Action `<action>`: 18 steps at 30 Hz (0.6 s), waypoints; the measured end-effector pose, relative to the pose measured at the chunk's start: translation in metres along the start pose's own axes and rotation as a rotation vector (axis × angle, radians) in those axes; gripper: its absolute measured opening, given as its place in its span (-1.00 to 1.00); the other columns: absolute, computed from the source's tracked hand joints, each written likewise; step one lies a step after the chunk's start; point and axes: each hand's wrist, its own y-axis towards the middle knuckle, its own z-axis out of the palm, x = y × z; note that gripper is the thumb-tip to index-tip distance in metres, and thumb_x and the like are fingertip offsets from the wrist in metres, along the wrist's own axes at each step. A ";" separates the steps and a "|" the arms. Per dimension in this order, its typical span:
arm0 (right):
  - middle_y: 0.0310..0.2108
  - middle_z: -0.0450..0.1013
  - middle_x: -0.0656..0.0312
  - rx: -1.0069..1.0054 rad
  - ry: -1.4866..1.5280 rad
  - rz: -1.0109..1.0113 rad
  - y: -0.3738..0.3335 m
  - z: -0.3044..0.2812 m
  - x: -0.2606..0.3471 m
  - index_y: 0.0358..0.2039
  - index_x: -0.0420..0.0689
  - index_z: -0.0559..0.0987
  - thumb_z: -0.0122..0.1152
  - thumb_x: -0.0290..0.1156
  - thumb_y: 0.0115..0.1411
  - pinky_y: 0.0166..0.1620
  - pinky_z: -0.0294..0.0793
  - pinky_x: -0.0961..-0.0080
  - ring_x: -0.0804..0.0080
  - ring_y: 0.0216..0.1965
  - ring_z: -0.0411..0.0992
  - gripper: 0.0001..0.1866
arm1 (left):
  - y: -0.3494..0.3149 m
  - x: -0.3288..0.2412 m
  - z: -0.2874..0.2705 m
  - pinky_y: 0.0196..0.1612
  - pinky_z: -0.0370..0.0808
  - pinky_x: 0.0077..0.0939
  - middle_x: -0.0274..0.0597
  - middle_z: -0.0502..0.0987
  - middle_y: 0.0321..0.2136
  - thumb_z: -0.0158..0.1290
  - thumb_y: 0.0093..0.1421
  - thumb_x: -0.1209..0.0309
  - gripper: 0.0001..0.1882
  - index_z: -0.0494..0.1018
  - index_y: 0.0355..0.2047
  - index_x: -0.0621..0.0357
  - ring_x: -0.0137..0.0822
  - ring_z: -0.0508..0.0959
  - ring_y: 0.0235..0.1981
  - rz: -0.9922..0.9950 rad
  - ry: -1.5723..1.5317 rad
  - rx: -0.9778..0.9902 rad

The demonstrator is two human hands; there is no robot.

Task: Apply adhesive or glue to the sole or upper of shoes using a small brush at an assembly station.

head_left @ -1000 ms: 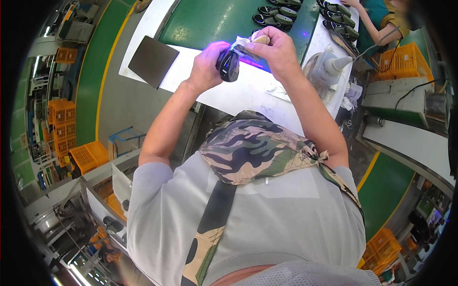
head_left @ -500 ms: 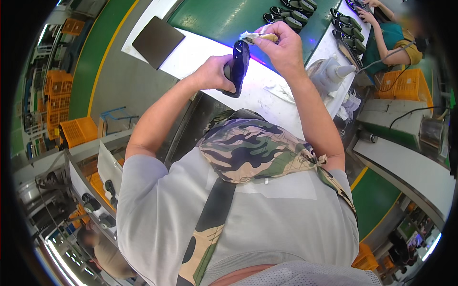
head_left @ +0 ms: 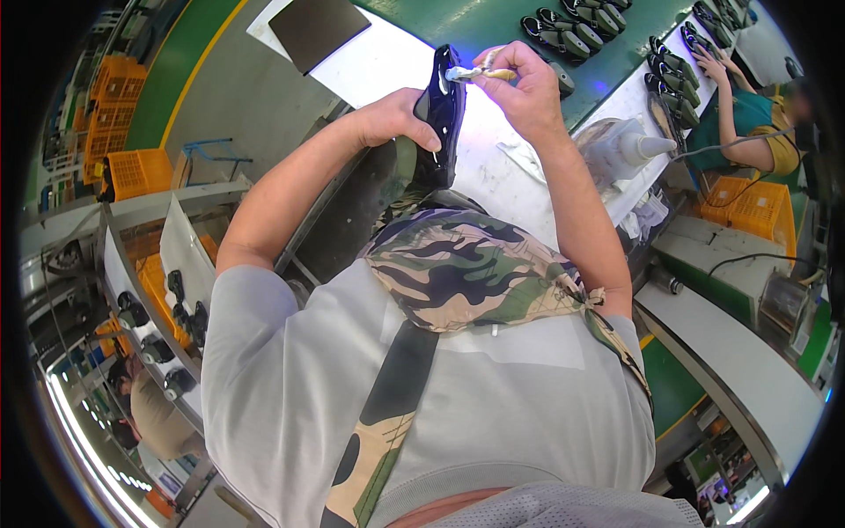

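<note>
My left hand grips a shiny black shoe, thumb on its near side and fingers behind it. The shoe is held upright above the near edge of the white work table. Pinched in my right hand is a small stick-like tool with whitish cloth at its tip. That tip is at the upper right side of the shoe and seems to touch it. A camouflage apron hangs from my chest below both hands.
A translucent squeeze bottle stands right of my right forearm. Beyond lies a green belt bearing several dark sandals. A dark flat panel rests at the table's left end. A co-worker handles shoes at far right.
The shoe has turned to show more of its length and stands higher. The cloth tip has moved from the shoe's top end down to its upper right side. The whole view has shifted slightly.
</note>
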 end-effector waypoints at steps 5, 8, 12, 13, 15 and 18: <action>-0.39 0.52 0.18 0.090 0.020 -0.001 -0.007 0.010 0.001 -0.48 -0.20 0.41 0.32 -0.59 0.00 -0.24 0.43 0.58 0.53 -0.34 0.44 -0.79 | -0.007 0.015 -0.006 -0.10 0.55 -0.39 -0.10 0.58 -0.28 0.34 -0.17 0.48 -0.44 0.44 -0.11 0.37 -0.27 0.60 -0.29 -0.030 -0.235 -0.006; -0.30 0.48 0.14 0.196 0.025 0.060 -0.012 0.017 -0.005 -0.47 -0.16 0.36 0.30 -0.63 0.05 -0.15 0.44 0.54 0.51 -0.24 0.41 -0.76 | -0.016 0.015 -0.009 -0.07 0.55 -0.36 -0.08 0.58 -0.26 0.31 -0.10 0.44 -0.45 0.43 -0.08 0.38 -0.24 0.61 -0.25 0.034 -0.377 -0.035; -0.30 0.48 0.13 0.310 0.113 0.174 -0.013 0.026 -0.005 -0.46 -0.15 0.36 0.29 -0.63 0.04 -0.15 0.41 0.55 0.50 -0.25 0.41 -0.76 | -0.025 0.024 -0.022 -0.07 0.55 -0.34 -0.07 0.58 -0.27 0.30 -0.07 0.44 -0.48 0.43 -0.09 0.37 -0.23 0.61 -0.25 0.080 -0.457 -0.177; -0.30 0.48 0.13 0.343 0.119 0.188 -0.013 0.028 -0.005 -0.46 -0.15 0.36 0.29 -0.63 0.03 -0.15 0.41 0.55 0.50 -0.24 0.41 -0.76 | -0.028 0.027 -0.025 -0.07 0.55 -0.34 -0.07 0.58 -0.27 0.30 -0.07 0.44 -0.48 0.43 -0.09 0.37 -0.23 0.61 -0.25 0.081 -0.458 -0.182; -0.29 0.48 0.12 0.371 0.115 0.190 -0.010 0.032 -0.005 -0.46 -0.15 0.36 0.28 -0.64 0.03 -0.16 0.40 0.56 0.50 -0.24 0.40 -0.77 | -0.034 0.033 -0.032 -0.07 0.56 -0.33 -0.06 0.58 -0.27 0.28 -0.04 0.47 -0.53 0.44 -0.11 0.39 -0.23 0.61 -0.25 0.095 -0.512 -0.273; -0.28 0.48 0.11 0.399 0.138 0.195 -0.006 0.033 -0.012 -0.45 -0.15 0.37 0.28 -0.65 0.03 -0.17 0.41 0.56 0.49 -0.25 0.41 -0.77 | -0.043 0.037 -0.035 -0.05 0.55 -0.31 -0.05 0.58 -0.27 0.23 0.01 0.50 -0.59 0.44 -0.13 0.40 -0.21 0.61 -0.24 0.160 -0.560 -0.350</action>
